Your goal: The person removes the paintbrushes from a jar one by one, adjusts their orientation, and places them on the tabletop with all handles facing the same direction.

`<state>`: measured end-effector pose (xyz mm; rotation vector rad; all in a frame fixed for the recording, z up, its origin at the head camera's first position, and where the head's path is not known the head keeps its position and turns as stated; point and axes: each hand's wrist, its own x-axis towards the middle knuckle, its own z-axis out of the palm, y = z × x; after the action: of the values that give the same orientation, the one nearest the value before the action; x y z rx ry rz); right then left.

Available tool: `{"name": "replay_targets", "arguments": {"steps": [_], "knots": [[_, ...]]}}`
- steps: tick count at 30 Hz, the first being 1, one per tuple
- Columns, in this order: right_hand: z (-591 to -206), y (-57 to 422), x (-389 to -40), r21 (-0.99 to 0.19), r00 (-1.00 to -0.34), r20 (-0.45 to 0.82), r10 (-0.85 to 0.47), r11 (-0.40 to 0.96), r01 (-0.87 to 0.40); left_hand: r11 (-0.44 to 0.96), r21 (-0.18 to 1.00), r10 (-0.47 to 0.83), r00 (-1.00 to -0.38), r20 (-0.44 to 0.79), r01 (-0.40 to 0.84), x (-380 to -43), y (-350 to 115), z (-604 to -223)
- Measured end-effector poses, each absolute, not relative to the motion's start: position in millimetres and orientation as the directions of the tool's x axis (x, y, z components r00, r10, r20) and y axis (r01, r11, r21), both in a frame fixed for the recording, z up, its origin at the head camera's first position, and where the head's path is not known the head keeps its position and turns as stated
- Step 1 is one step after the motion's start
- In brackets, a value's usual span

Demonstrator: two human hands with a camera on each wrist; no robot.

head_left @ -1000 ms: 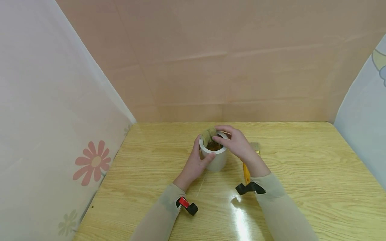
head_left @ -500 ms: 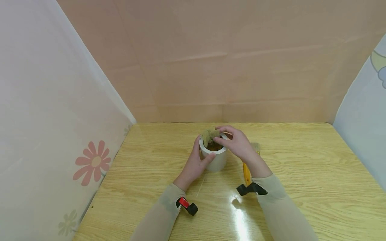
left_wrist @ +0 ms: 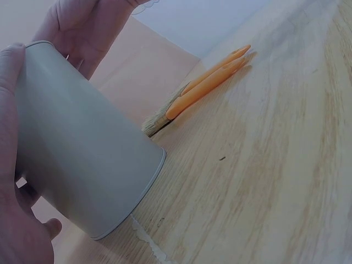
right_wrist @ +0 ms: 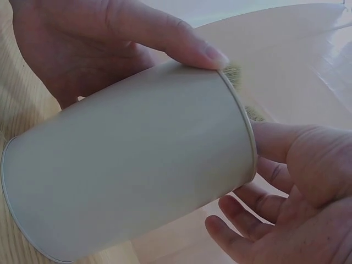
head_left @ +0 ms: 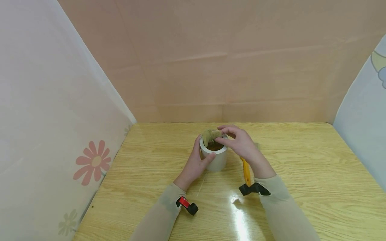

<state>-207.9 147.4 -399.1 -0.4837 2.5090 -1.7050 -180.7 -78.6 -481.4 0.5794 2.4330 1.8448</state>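
A white cylindrical canister (head_left: 215,162) stands on the table, with the left hand (head_left: 194,165) gripping its side and its thumb near the rim. Inside it, paintbrushes (head_left: 206,137) stand with their tan bristles up at the mouth; their handles are mostly hidden. The right hand (head_left: 238,140) reaches over the right side of the rim and pinches one paintbrush (head_left: 215,134) between thumb and forefinger. In the right wrist view its other fingers (right_wrist: 242,212) curve loosely beside the canister, and the bristle tips (right_wrist: 233,76) show past the rim.
Two paintbrushes with orange handles (left_wrist: 209,82) lie on the wooden table (head_left: 135,180) right of the canister, partly under the right forearm. A pink-beige sheet (head_left: 229,67) rises behind the table. White patterned sheets (head_left: 60,100) flank it.
The right hand has shifted slightly to the right, and the bristles it pinches have moved right with it, spreading across the canister's mouth. The left hand and canister have stayed put.
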Motion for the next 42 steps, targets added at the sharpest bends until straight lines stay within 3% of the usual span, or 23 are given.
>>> {"name": "replay_targets", "arguments": {"steps": [18, 42], "knots": [[-381, 150, -199, -0.912, -0.977, 0.121, -0.178, 0.369, -0.180, 0.266, 0.933, 0.279, -0.946, 0.166, 0.243, -180, -77, -480], [-359, 150, -181, -0.942, -0.962, 0.266, -0.060, 0.197, -0.273, 0.273, 0.936, 0.281, -0.949, 0.143, 0.222, -178, -79, -478]]}}
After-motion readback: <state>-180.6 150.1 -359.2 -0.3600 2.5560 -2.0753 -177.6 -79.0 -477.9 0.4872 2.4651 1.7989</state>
